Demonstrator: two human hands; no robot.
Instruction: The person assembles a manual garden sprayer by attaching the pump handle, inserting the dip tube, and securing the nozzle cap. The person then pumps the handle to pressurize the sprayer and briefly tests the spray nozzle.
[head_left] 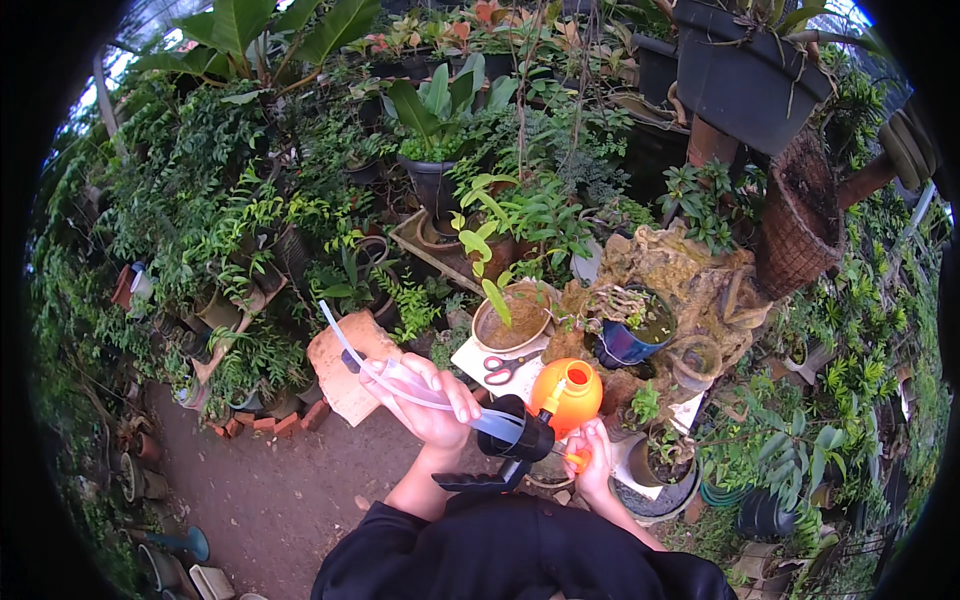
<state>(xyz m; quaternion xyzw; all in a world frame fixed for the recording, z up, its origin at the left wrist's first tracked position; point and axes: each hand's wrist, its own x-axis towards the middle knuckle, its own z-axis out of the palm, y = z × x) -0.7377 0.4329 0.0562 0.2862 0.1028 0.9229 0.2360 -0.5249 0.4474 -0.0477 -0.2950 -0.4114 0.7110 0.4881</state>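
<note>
My left hand is closed around the pale translucent tubing and barrel of a sprayer pump head. The head is black, with a black trigger lever pointing toward me, and the thin tube sticks up past my fingers. My right hand pinches the small orange nozzle at the head's right end. Just beyond the head stands a round orange bottle with its mouth open. Scissors with dark and red handles lie left of the bottle.
A bowl-like pot and a dark blue pot stand past the bottle, beside a rough tan rock. A flat terracotta slab lies behind my left hand. A dark planter hangs at upper right. Potted plants crowd all round.
</note>
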